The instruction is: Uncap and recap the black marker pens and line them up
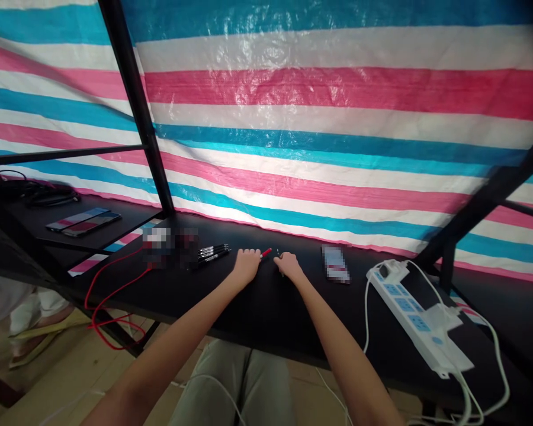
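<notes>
My left hand rests just above the black tabletop with its fingers curled closed. A red pen sticks out from it to the right, its other end hidden by the hand. Close by on the right, my right hand is closed in a pinch. Between its fingers shows the tip of a slim dark pen; most of it is covered. Left of my left hand lies a bundle of several black pens side by side.
A blurred phone-like object lies right of my hands. Farther right, a white power strip trails thick white cables. Red cables hang off the left edge. Black frame posts and a striped tarp stand behind.
</notes>
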Motion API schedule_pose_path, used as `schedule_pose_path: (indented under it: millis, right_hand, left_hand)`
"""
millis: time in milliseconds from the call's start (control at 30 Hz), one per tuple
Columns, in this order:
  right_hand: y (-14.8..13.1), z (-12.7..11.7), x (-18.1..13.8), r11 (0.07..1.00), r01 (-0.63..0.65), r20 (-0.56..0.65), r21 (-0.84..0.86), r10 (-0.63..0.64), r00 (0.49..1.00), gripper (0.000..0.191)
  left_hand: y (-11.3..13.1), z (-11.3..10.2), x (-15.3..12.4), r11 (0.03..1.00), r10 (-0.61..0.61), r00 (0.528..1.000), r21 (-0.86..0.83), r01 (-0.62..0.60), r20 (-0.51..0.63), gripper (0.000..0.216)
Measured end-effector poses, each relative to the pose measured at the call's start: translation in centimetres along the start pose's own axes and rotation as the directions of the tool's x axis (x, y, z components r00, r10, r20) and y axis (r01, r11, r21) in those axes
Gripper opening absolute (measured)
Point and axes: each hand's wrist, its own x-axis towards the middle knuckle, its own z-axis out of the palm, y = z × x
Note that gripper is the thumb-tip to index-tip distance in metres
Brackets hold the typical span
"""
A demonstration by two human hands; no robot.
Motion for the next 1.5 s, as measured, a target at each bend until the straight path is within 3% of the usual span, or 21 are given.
schedule_pose_path:
  millis: [67,133,200,267,333,467,667,900,1333,1500]
  right_hand:
    - [0.7,0.3,0.0,0.994,-0.012,-0.067,0.111,0.019,0.998,0.021]
    - [1.2,0.8,0.0,0.94,-0.001,-0.194,0.34,0.071,0.978,0.026]
    - [1.3,1.3,0.0,0.778,0.058,-0.298,0.626,0.17,0.939,0.029]
    - [1.1,1.7,0.2,0.586,0.116,-0.312,0.802,0.245,0.918,0.031]
    - [0.7,2.0,0.3,0.525,0.123,-0.287,0.842,0.244,0.926,0.034]
    - [-0.1,2.6,0.1,0.505,0.139,-0.292,0.852,0.239,0.926,0.04]
    - [-0.5,3.2,-0.3,0.415,0.165,-0.295,0.894,0.27,0.917,0.034]
    - [-0.8,3.0,-0.7,0.507,0.128,-0.319,0.852,0.31,0.896,0.037]
    - [-1.3,2.8,-0.8,0.578,0.139,-0.471,0.804,0.479,0.741,0.032]
    - [-1.1,2.9,-0.8,0.605,0.132,-0.487,0.785,0.471,0.736,0.036]
  left_hand:
    - [0.1,0.6,0.4,0.997,0.069,0.99,-0.016,-0.071,-0.124,0.017]
    - [-0.1,1.1,0.5,0.989,0.126,0.969,-0.048,-0.139,-0.212,0.019]
    - [-0.3,1.5,0.6,0.979,0.165,0.955,-0.08,-0.189,-0.245,0.021]
    - [-0.5,1.6,0.6,0.972,0.18,0.951,-0.103,-0.212,-0.251,0.021]
    - [-0.6,1.6,0.7,0.971,0.172,0.954,-0.119,-0.206,-0.244,0.02]
    - [-0.8,1.7,0.8,0.977,0.135,0.965,-0.13,-0.167,-0.224,0.016]
    - [-1.0,1.8,0.6,0.975,0.143,0.962,-0.132,-0.177,-0.234,0.016]
    - [-0.9,1.6,0.8,0.968,0.177,0.961,-0.138,-0.209,-0.213,0.019]
    - [-0.2,1.7,0.7,0.936,0.262,0.936,-0.176,-0.306,-0.234,0.022]
    - [0.0,1.6,0.6,0.936,0.256,0.941,-0.185,-0.298,-0.221,0.023]
